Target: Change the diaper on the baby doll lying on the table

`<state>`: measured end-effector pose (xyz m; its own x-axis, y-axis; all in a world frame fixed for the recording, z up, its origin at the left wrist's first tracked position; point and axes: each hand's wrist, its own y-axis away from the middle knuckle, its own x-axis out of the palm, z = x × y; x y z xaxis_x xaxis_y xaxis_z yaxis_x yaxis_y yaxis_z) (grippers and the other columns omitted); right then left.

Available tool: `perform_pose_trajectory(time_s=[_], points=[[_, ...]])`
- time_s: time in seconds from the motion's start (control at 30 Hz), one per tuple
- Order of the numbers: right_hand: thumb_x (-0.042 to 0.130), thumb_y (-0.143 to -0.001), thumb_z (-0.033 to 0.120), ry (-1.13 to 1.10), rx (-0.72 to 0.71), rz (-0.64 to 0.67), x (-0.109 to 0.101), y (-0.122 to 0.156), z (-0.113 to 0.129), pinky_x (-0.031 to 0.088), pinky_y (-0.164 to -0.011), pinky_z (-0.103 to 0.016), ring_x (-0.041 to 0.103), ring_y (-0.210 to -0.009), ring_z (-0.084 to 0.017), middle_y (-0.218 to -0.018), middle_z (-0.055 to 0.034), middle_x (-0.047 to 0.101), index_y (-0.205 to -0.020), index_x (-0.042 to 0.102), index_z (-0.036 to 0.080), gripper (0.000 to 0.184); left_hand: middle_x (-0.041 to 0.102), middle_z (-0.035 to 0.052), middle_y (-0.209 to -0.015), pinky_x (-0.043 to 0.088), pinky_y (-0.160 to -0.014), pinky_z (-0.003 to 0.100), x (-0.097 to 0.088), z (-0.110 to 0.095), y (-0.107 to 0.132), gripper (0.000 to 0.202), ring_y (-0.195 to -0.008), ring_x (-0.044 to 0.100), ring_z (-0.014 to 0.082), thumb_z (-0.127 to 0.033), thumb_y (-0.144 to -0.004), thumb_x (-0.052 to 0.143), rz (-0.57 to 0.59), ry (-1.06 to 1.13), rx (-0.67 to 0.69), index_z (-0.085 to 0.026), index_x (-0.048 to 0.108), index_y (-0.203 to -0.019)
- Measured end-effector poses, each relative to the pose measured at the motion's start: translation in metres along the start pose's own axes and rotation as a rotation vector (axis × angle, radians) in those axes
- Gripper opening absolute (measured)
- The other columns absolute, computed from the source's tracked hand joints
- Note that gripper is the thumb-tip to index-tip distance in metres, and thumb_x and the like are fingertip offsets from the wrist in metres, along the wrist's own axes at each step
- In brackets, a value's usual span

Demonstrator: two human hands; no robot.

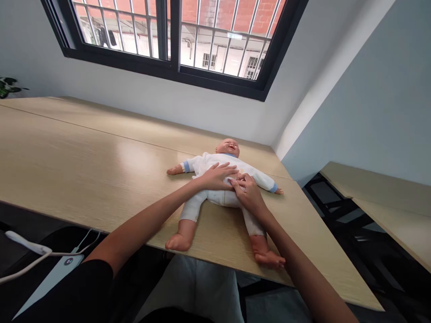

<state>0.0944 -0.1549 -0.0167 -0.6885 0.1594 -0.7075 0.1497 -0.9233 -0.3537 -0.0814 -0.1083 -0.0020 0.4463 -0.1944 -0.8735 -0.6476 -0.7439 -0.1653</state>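
Observation:
A baby doll [226, 148] in a white romper with blue cuffs lies on its back on a light wooden table [84, 157], arms spread, bare feet toward me. My left hand [218, 176] lies flat on the doll's chest, fingers stretched out. My right hand [247, 192] rests on the doll's belly right beside it, fingers curled in a pinch on the romper's [212, 197] front fabric.
The table runs along a grey wall under a barred window [175, 40]. A second table [380, 197] stands at the right, with a dark gap between. A white cable and a device [57, 269] lie at lower left. A plant [8, 86] sits far left.

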Motion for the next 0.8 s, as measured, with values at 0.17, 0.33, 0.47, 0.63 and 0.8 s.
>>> perform_pose_trajectory(time_s=[0.17,0.33,0.47,0.63,0.8], points=[[0.046,-0.087,0.058,-0.234,0.108,0.007,-0.016,-0.002,-0.007,0.038,-0.109,-0.029,0.051,-0.109,-0.011,-0.112,-0.0081,0.058,-0.097,0.073,0.013,0.053,0.05,0.0082,-0.148,0.03,-0.127,0.037,-0.012,0.024,0.006,0.062,-0.148,0.036,0.0212,-0.051,-0.086,0.061,-0.087,0.408,0.088,-0.017,0.053,-0.137],[0.051,-0.085,0.056,-0.399,0.179,-0.14,-0.032,-0.005,-0.014,0.043,-0.101,-0.021,0.054,-0.109,-0.008,-0.119,-0.0074,0.06,-0.108,0.07,0.012,0.053,0.05,0.0064,-0.148,0.028,-0.128,0.038,-0.011,0.031,0.007,0.057,-0.147,0.036,0.022,-0.047,-0.086,0.063,-0.098,0.451,0.101,-0.018,0.056,-0.135],[0.057,-0.081,0.056,-0.285,0.096,-0.096,-0.028,-0.003,-0.014,0.044,-0.099,-0.023,0.056,-0.103,-0.008,-0.114,-0.0073,0.061,-0.105,0.072,0.014,0.05,0.051,0.0054,-0.147,0.027,-0.129,0.039,-0.01,0.029,0.006,0.057,-0.147,0.037,0.0209,-0.048,-0.084,0.064,-0.101,0.457,0.106,-0.019,0.056,-0.133],[0.055,-0.085,0.054,-0.129,-0.094,-0.014,-0.016,-0.001,-0.016,0.04,-0.108,-0.031,0.053,-0.107,-0.011,-0.11,-0.0078,0.06,-0.105,0.075,0.02,0.044,0.052,0.0068,-0.146,0.03,-0.128,0.038,-0.007,0.026,0.007,0.057,-0.148,0.034,0.0198,-0.052,-0.086,0.061,-0.128,0.481,0.105,-0.018,0.057,-0.132],[0.051,-0.088,0.048,-0.059,-0.106,0.101,-0.012,0.002,-0.016,0.034,-0.115,-0.038,0.048,-0.115,-0.014,-0.118,-0.0048,0.057,-0.106,0.075,0.028,0.036,0.053,0.0094,-0.145,0.033,-0.126,0.039,-0.003,0.026,0.004,0.057,-0.146,0.038,0.0207,-0.055,-0.087,0.057,-0.155,0.465,0.117,-0.017,0.058,-0.128]])
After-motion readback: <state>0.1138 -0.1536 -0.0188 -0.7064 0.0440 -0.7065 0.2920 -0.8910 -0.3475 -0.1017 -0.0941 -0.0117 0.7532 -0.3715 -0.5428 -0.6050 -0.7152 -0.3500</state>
